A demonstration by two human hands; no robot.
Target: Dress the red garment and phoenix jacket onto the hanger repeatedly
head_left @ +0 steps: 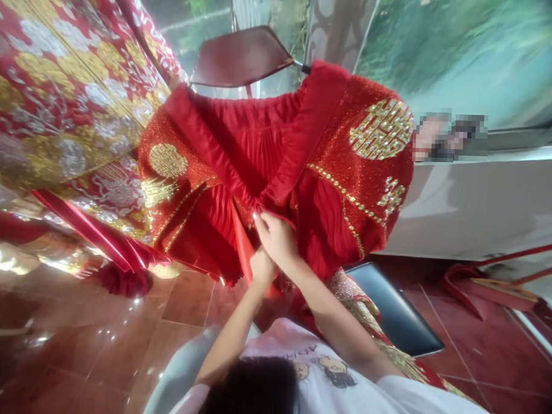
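A red pleated skirt (pixel 277 159) with a gathered elastic waistband, gold sequin motifs and beaded trim is spread in front of me. Its far edge lies by a dark reddish panel (pixel 245 58) with a metal rod. My right hand (pixel 277 236) is closed on the near part of the waistband, thumb on top. Just below and left of it, my left hand (pixel 262 268) is also closed on the red cloth. Both hands are close together, almost touching, and the left fingers are mostly hidden.
At left hangs a red garment (pixel 76 97) with gold and silver embroidery. A black padded seat (pixel 394 308) is at right, with embroidered cloth (pixel 358 297) beside it. A red dustpan-like object (pixel 476 289) rests on the tiled floor (pixel 186 297). Windows (pixel 444 62) stand behind.
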